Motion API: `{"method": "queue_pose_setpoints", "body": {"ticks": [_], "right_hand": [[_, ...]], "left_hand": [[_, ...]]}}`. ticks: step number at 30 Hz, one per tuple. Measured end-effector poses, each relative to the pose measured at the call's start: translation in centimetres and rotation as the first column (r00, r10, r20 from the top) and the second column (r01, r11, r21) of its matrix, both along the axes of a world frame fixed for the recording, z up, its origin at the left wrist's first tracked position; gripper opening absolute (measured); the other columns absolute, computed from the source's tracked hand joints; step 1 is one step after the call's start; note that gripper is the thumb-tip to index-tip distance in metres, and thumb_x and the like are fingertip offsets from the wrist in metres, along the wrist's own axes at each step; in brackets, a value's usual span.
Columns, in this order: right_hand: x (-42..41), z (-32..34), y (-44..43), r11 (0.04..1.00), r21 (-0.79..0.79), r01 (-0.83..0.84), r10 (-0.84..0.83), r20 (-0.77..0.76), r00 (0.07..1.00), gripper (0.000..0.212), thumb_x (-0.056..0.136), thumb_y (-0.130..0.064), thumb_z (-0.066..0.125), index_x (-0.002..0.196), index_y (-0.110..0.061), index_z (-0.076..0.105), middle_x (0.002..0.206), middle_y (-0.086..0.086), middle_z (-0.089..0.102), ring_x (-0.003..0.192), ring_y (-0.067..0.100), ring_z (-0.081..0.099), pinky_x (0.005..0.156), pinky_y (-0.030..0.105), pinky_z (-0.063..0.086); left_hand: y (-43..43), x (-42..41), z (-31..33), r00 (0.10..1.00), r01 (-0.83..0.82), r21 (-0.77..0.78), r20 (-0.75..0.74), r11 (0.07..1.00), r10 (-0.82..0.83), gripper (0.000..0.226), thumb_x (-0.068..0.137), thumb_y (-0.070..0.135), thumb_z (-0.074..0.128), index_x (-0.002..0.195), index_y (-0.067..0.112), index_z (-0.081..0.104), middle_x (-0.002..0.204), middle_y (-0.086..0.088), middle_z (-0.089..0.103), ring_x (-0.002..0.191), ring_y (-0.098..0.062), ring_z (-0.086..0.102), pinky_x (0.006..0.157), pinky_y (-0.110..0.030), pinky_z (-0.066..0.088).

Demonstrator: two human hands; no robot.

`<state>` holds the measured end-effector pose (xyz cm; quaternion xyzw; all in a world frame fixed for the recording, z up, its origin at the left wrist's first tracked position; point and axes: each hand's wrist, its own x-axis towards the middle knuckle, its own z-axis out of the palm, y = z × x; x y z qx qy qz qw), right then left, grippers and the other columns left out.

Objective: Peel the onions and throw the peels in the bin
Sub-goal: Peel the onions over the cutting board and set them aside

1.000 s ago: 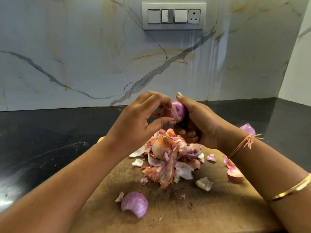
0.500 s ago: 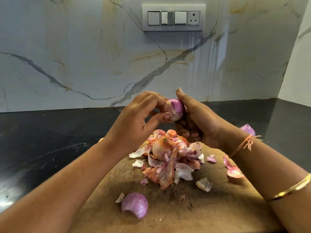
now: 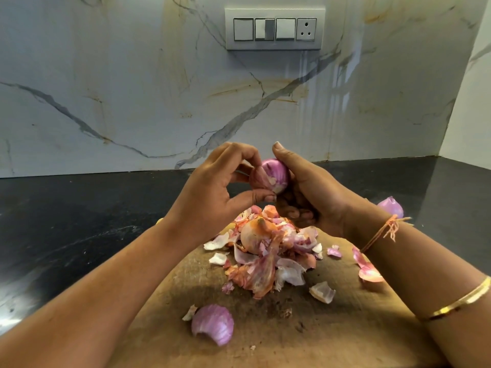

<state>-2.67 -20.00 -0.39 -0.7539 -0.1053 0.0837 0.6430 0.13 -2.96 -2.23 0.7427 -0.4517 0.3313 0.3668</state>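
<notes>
The right hand [image 3: 313, 192] grips the onion [image 3: 276, 173]. Its thumb points up along the onion's far side and its fingers curl beneath it. The onion sits at the top of this hand, raised above the cutting board [image 3: 332, 328], with its purple flesh partly bared.

The left hand [image 3: 212, 192] is just beside the onion, on the side opposite the right palm. Its fingers and thumb are curled and pinch a loose skin flap [image 3: 259, 179] that is joined to the onion. The thumb tip touches the onion's lower edge.

Directly below both hands, a pile of peels [image 3: 268, 251] lies on the board. A curved purple peel [image 3: 212, 324] lies nearer the person than the pile, between the two forearms. A pink peel [image 3: 368, 269] lies on the board, touching the inner side of the right forearm. Another purple piece [image 3: 390, 207] lies on the black counter [image 3: 66, 221], beyond the right wrist.

The right wrist carries an orange thread [image 3: 385, 229], and the forearm carries a gold bangle [image 3: 459, 301].
</notes>
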Motion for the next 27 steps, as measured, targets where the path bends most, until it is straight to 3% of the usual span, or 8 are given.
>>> {"method": "queue_pose_setpoints", "body": {"ticks": [3,7,12,15,19,23,27], "right_hand": [[0.21,-0.15,0.12,1.000,-0.009,0.000,0.000,0.002,1.000,0.070,0.091,-0.069,0.025,0.074,-0.012,0.061,0.056,0.004,0.051,0.044,0.010,0.038,0.041,0.019,0.030],[0.42,-0.11,0.38,0.992,0.121,0.029,-0.029,-0.003,1.000,0.062,0.096,-0.060,0.030,0.093,-0.009,0.066,0.068,0.007,0.059,0.055,0.011,0.048,0.056,0.023,0.039],[0.23,0.07,0.55,0.974,0.209,0.086,-0.087,-0.002,0.996,0.045,0.098,-0.048,0.040,0.104,-0.009,0.062,0.090,0.012,0.057,0.067,0.014,0.049,0.062,0.025,0.043],[0.10,0.05,0.76,0.980,0.193,0.055,-0.062,0.033,0.998,0.041,0.095,-0.047,0.044,0.107,-0.013,0.063,0.091,0.010,0.056,0.073,0.015,0.048,0.064,0.024,0.042],[-0.07,0.15,0.75,0.970,0.238,0.037,-0.048,0.040,0.998,0.027,0.094,-0.032,0.049,0.107,-0.011,0.061,0.087,0.008,0.055,0.069,0.013,0.047,0.062,0.023,0.040],[-0.07,0.25,0.49,0.949,0.309,0.065,-0.051,-0.054,0.997,0.032,0.093,-0.032,0.049,0.107,-0.004,0.058,0.080,0.011,0.059,0.062,0.015,0.054,0.058,0.023,0.048],[0.03,0.47,0.28,0.905,0.413,0.100,-0.049,-0.134,0.990,0.037,0.096,-0.032,0.042,0.113,-0.001,0.053,0.076,0.016,0.061,0.055,0.017,0.058,0.053,0.024,0.051]], "left_hand": [[0.06,0.25,-0.11,1.000,-0.005,0.017,0.010,1.000,0.005,0.035,0.077,0.040,0.068,0.099,0.022,0.048,0.100,0.007,0.052,0.093,-0.003,0.058,0.081,-0.009,0.049],[0.17,0.56,-0.22,0.990,-0.089,0.046,0.110,0.995,0.083,0.029,0.082,0.036,0.062,0.088,0.008,0.057,0.103,0.001,0.054,0.094,-0.008,0.053,0.078,-0.021,0.052],[0.20,0.66,-0.21,0.992,-0.091,0.062,0.098,0.994,0.084,0.033,0.080,0.036,0.067,0.085,0.004,0.060,0.103,0.004,0.055,0.094,-0.007,0.054,0.079,-0.019,0.052],[0.26,0.80,-0.16,0.991,-0.111,0.028,0.073,0.993,0.109,0.033,0.079,0.032,0.071,0.084,0.001,0.060,0.100,0.003,0.057,0.094,-0.008,0.056,0.079,-0.016,0.052],[0.29,0.76,-0.21,0.998,-0.054,-0.062,-0.029,0.997,0.052,0.033,0.078,0.031,0.066,0.082,-0.001,0.059,0.099,0.008,0.058,0.095,-0.002,0.058,0.079,-0.008,0.048],[0.48,1.01,-0.29,0.991,-0.007,-0.156,-0.132,0.988,-0.014,0.018,0.080,0.022,0.070,0.082,0.008,0.058,0.097,-0.002,0.064,0.090,-0.006,0.063,0.077,-0.015,0.052],[0.33,0.62,-0.10,0.981,0.015,-0.195,-0.185,0.981,-0.052,0.018,0.078,0.027,0.071,0.078,0.021,0.055,0.091,0.003,0.066,0.084,-0.012,0.066,0.075,-0.022,0.056]]}}
